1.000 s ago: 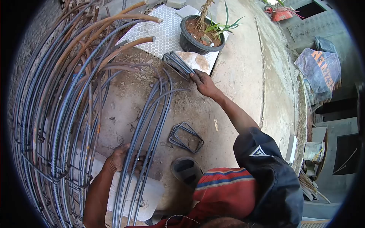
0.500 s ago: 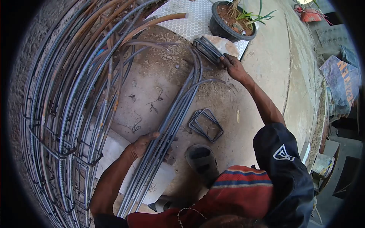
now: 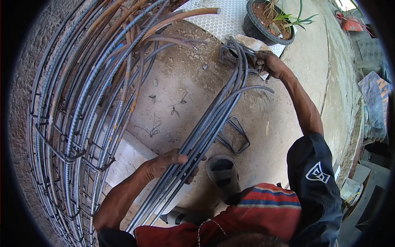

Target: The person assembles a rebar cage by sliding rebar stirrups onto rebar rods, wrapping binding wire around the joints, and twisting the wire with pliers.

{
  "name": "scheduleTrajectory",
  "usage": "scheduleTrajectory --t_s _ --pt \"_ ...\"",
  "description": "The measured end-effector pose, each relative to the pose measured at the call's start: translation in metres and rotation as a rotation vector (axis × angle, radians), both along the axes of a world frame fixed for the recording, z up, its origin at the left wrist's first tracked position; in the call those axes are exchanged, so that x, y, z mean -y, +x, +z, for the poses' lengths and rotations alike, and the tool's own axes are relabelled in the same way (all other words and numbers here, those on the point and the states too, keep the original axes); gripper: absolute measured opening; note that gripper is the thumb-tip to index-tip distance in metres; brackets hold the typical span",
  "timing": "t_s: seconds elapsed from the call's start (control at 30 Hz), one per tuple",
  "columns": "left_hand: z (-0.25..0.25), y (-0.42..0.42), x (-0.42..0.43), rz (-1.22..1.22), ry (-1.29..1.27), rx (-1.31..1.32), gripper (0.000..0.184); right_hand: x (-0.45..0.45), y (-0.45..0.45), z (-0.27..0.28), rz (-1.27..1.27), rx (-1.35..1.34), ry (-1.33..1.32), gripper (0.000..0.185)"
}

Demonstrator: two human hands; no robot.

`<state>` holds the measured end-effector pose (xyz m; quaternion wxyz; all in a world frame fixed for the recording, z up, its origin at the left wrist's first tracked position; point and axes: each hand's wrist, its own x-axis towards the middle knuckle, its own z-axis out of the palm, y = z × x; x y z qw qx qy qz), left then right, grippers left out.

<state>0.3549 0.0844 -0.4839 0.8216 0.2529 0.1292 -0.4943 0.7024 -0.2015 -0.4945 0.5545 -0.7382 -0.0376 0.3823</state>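
One tied rebar cage fills the left of the view, with too many crowded bars to count. Next in size, a single rebar bundle slants from the bottom edge towards the potted plant. At least three curved tips show at its far end, one bending away to the right; these uneven hooks could catch and drag whatever rings meet them, and the bars might splay or slide if the lower grip slackened. Beyond lies one white hexagon-patterned panel, then one potted plant beside it. The two hands are well apart: the left hand is wrapped around the bundle, thumb on top, while the right hand is closed on a stack of bent stirrups at the curved tips. Whether any bar passes inside them, or how many they are, I cannot tell. Two sandals show below. At least two floor stirrups lie partly behind the bundle. Smallest are four or five wire twists on the concrete.
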Motion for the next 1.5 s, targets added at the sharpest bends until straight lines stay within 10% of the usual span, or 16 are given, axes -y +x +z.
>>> scheduleTrajectory --t_s 1.07,1.5 --pt "-0.002 0.002 0.005 0.069 0.075 -0.001 0.066 0.010 -0.037 -0.004 0.112 0.090 0.085 0.037" --pt "-0.023 0.006 0.002 0.016 0.125 0.009 0.086 0.001 -0.037 -0.032 0.022 -0.138 0.317 0.036"
